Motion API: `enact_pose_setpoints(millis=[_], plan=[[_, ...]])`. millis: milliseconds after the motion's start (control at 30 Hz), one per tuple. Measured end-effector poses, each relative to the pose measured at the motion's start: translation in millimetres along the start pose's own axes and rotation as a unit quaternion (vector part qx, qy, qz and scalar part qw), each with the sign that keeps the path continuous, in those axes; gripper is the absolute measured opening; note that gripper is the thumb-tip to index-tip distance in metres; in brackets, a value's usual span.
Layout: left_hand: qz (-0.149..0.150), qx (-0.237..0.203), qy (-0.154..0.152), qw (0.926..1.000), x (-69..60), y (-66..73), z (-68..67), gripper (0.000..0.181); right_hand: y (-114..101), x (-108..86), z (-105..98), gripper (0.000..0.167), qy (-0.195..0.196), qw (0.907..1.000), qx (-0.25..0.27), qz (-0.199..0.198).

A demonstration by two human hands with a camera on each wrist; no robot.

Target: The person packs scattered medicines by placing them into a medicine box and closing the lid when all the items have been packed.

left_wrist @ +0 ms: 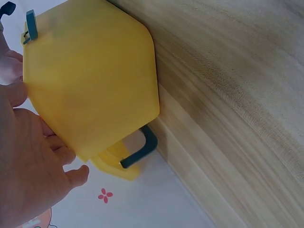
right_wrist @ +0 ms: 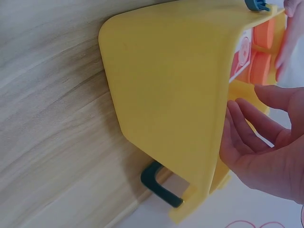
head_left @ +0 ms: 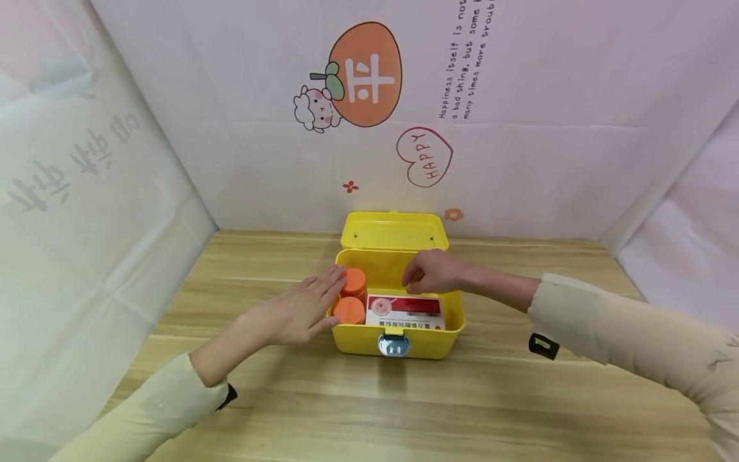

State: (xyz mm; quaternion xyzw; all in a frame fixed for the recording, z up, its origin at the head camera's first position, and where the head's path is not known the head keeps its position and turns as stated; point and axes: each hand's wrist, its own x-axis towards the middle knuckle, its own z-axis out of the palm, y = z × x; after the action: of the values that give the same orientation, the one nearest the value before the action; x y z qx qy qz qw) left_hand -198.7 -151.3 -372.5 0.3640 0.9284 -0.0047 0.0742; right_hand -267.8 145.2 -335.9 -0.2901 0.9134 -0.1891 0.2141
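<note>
A yellow lidded storage box (head_left: 358, 343) stands on the table, its lid (head_left: 398, 231) raised at the back. Two round orange-topped containers (head_left: 349, 310) fill its left end, one behind the other. Beside them lies a white and red printed carton (head_left: 404, 312). My left hand (head_left: 294, 314) is at the box's left rim, fingers straight and over the edge by the orange tops. My right hand (head_left: 435, 271) reaches over the right rear of the box, its fingers loosely bent and the thumb apart (right_wrist: 261, 128). I see nothing held in it.
The box's front bears a grey-blue latch (head_left: 394, 345). A dark handle (left_wrist: 142, 147) shows at its rear. Wooden tabletop (head_left: 358, 410) surrounds the box. Behind the table hangs a white printed cloth (head_left: 260, 173), with more cloth at both sides.
</note>
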Motion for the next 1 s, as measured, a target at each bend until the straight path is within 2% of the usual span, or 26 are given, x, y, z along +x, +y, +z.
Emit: enact_pose_setpoints(millis=[267,433,600,733,833,1000], plan=[[0.001,-0.027,0.017,0.9995,-0.9,-3.9,2.8,0.076,7.5,-14.3,-8.6,0.02,0.06,0.9968,0.048,-0.023],[-0.014,-0.096,0.051,0.9939,-1.1,-7.1,-0.8,0.079,13.6,-23.8,-16.1,0.021,0.103,0.9888,0.108,-0.001],[-0.045,-0.178,0.101,0.9777,1.3,-13.3,-3.6,0.078,22.8,-33.6,-24.6,0.024,0.153,0.9775,0.143,0.025],[-0.071,-0.21,0.137,0.9656,4.5,-20.4,-1.7,0.071,32.0,-39.3,-28.7,0.026,0.183,0.9702,0.153,0.042],[-0.079,-0.223,0.172,0.9562,10.0,-26.1,0.9,0.063,40.3,-41.1,-29.7,0.027,0.205,0.9629,0.166,0.058],[-0.101,-0.273,0.207,0.934,22.7,-36.3,4.7,0.055,55.0,-38.1,-26.8,0.034,0.235,0.9482,0.197,0.084]])
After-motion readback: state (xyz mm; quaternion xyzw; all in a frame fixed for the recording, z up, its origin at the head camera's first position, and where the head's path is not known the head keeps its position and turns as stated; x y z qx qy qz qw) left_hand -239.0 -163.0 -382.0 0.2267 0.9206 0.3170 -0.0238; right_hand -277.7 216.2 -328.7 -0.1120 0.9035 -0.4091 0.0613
